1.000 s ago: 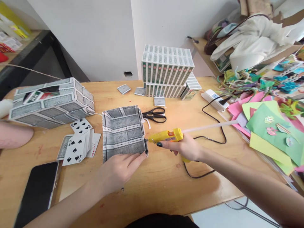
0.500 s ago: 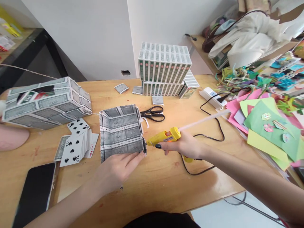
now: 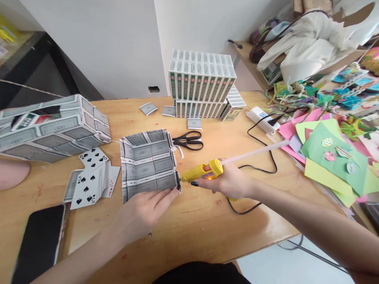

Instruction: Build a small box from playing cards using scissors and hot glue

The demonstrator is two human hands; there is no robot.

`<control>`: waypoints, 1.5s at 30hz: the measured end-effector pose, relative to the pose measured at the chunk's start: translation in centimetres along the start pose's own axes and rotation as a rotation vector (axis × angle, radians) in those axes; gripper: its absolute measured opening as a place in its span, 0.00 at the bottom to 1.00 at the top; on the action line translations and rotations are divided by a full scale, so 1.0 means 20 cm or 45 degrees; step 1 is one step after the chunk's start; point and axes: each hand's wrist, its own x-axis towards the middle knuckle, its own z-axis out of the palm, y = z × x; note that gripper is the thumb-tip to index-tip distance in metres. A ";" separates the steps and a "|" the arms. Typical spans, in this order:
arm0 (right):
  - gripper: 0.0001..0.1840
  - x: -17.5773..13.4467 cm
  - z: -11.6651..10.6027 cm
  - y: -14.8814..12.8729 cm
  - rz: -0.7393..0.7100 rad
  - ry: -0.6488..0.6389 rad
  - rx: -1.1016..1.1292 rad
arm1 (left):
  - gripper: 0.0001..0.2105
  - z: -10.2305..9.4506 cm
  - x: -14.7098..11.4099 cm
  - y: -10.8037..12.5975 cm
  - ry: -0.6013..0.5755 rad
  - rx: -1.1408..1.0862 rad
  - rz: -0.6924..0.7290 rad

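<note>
Cannot fully see yellow plastic glue gun (image 3: 201,172) behind right hand (image 3: 232,182), centre, or grey card-covered box (image 3: 59,128) past left edge.

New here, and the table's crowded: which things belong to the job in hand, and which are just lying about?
In use:
yellow glue gun, in the right hand
open card box, held at its edge by the left hand

Seemingly lying about:
phone
coloured paper
black scissors, though possibly useful here

The left hand (image 3: 143,211) holds the corner of a card box (image 3: 151,161). The right hand (image 3: 235,182) has a yellow glue gun (image 3: 197,172) with a little orange light (image 3: 210,178), its tip right by that corner. Black scissors (image 3: 182,141) lie beside the box on the surface (image 3: 195,232).
</note>
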 end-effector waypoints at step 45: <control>0.11 -0.09 0.03 0.02 0.307 -0.061 0.252 | 0.29 0.04 -0.06 -0.01 0.026 0.025 0.011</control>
